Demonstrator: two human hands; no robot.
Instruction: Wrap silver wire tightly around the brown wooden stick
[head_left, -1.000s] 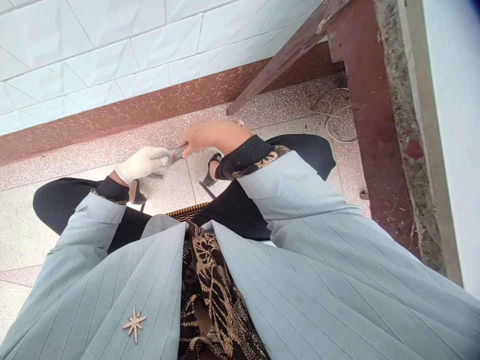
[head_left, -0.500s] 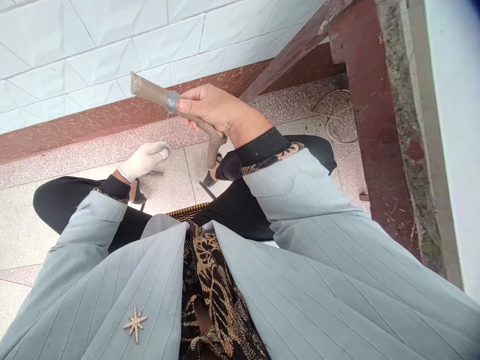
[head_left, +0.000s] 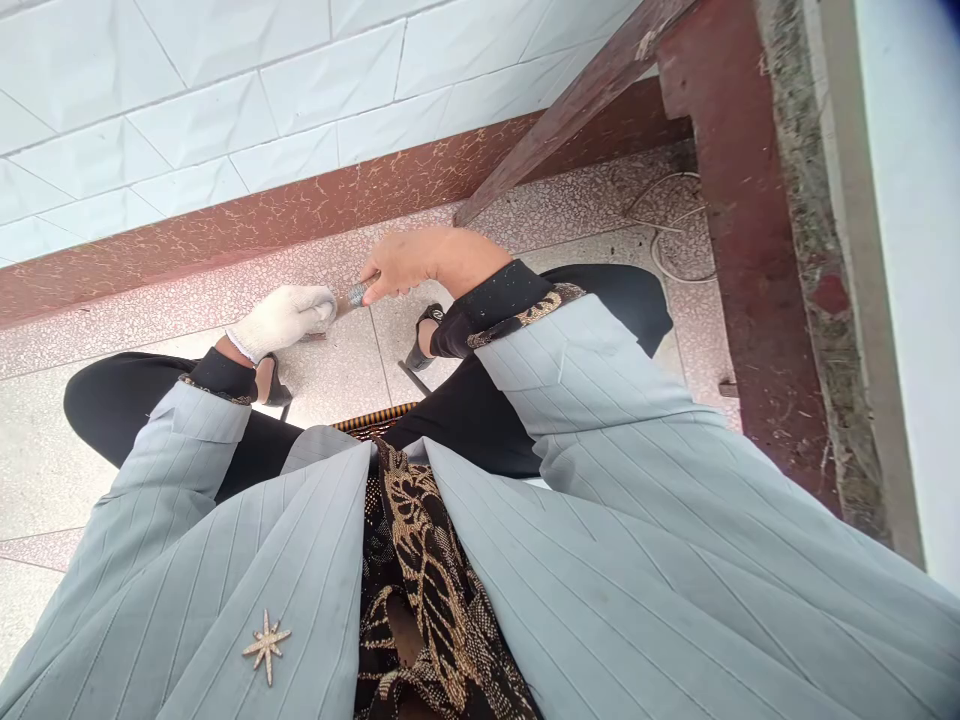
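Observation:
My right hand (head_left: 405, 265), bare, is closed around a brownish wooden stick (head_left: 348, 304) with grey wire (head_left: 356, 294) wound about it. The stick now points down and left, and its lower end meets the fingers of my left hand (head_left: 285, 318). That left hand wears a white knitted glove and is closed, its fingers curled together. What lies inside the glove's grip is hidden. A small thin brownish piece (head_left: 313, 338) shows just below the gloved fingers; whether it is held or lies on the floor I cannot tell.
Beyond my hands runs a white tiled wall (head_left: 187, 110) with a reddish-brown base strip (head_left: 300, 205). A slanting wooden brace (head_left: 570, 105) joins a dark red post (head_left: 757, 250) on the right. Thin cable (head_left: 664, 270) lies on the speckled floor, near my shoe (head_left: 424, 340).
My right hand has swung the stick down and slightly left from above, so its end now meets my left hand. The gloved left hand stays in nearly the same place.

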